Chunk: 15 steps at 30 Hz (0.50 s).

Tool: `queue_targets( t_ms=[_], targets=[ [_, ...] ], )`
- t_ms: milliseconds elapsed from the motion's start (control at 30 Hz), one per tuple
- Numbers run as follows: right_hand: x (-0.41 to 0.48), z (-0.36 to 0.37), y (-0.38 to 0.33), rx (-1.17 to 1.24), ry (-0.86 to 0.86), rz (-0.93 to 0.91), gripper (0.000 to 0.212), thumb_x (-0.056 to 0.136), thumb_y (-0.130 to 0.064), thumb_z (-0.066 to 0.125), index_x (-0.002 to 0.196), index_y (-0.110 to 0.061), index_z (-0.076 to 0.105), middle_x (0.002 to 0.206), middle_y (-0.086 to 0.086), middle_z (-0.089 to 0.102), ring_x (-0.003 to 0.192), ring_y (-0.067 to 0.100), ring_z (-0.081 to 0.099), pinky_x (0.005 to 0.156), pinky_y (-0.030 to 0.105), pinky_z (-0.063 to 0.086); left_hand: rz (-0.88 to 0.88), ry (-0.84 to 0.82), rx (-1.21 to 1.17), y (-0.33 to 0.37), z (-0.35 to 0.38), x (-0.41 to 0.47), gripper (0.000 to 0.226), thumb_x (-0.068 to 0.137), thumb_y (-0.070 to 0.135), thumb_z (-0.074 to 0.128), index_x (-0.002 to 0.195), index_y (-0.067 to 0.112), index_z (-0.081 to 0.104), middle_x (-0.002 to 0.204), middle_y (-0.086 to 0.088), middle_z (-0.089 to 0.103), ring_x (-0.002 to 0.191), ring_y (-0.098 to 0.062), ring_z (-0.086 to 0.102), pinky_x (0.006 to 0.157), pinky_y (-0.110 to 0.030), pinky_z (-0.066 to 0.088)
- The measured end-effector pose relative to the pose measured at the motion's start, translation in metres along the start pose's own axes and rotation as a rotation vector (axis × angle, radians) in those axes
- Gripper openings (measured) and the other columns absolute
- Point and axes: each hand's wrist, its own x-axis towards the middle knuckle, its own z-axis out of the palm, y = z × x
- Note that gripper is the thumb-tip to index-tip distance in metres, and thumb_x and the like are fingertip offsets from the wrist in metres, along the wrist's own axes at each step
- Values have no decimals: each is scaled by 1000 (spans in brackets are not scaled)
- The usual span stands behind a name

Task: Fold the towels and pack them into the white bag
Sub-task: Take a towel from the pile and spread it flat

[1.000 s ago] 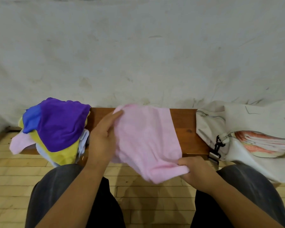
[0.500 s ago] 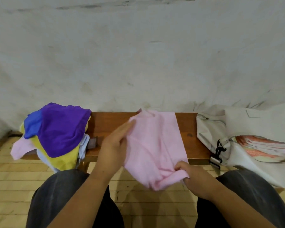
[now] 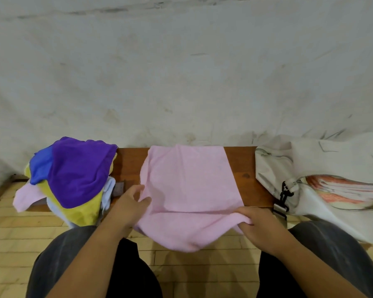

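Pink towel [image 3: 190,186], white bag [image 3: 323,160]

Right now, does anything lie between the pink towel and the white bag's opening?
Nothing visible does: only bare bench separates the pink towel from the white bag, whose unzipped opening already holds folded towels.

Head-worn camera looks forward-down, close over bench [image 3: 132,164].

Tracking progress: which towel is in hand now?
The pink cloth towel spread at centre, held by the left hand and right hand; the other towels lie heaped.
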Motion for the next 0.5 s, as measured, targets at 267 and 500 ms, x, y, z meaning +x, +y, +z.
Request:
queue_targets(
  t_ms=[267,500],
  targets=[
    [-12,-29,-15,414,310,53,38,91,6,57,85,-28,75,69,-19,72,65,-2,65,56,9,46,72,-578,-17,-8,-24,-40,44,86,37,78,123,53,63,142,23,47,131,-3,43,112,-33,40],
    [-2,-20,-14,479,494,120,14,86,-7,72,84,-21,71,74,-10,71,66,0,61,55,11,45,34,-693,-169,-16,-39,-70,31,91,16,72,120,30,72,124,13,66,112,-8,64,87,-20,52]
  ],
)
